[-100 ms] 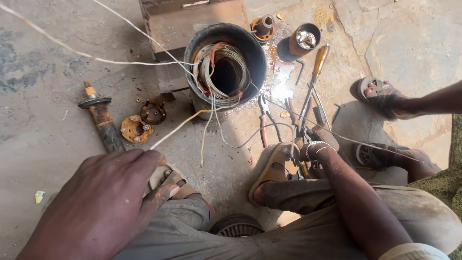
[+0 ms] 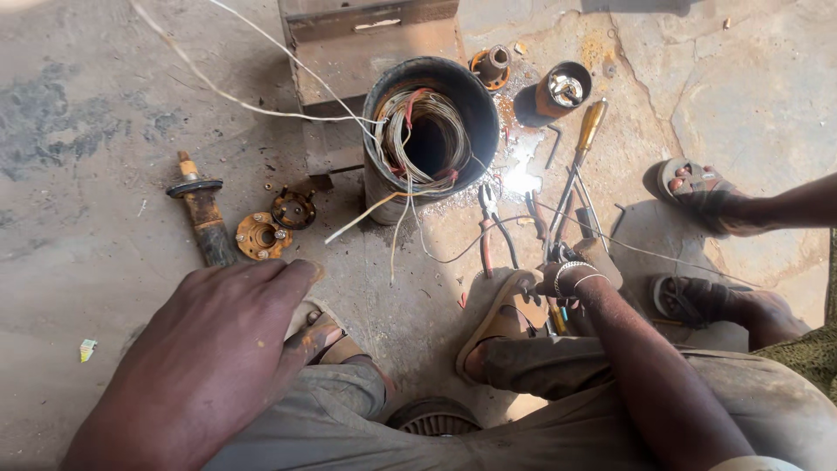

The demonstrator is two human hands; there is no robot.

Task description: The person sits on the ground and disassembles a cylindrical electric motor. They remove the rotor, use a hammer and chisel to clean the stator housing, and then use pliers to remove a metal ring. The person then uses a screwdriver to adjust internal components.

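Pliers [image 2: 493, 228] lie lengthwise just ahead-left of the right hand [image 2: 571, 275], grip unclear; left hand [image 2: 205, 358] rests open, empty.

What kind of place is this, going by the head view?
Probably an informal repair spot on open ground, not a fitted shop. A motor housing with bare wire windings stands on stained concrete, rusty flanges lie beside it, and a screwdriver and pliers lie loose on the floor.

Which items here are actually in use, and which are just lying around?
In use:
- right hand, reaching among the tools
- screwdriver
- pliers
- motor housing with wire coils

Lying about:
- rusty shaft
- orange flange
- small cup
- left hand, resting near the knee
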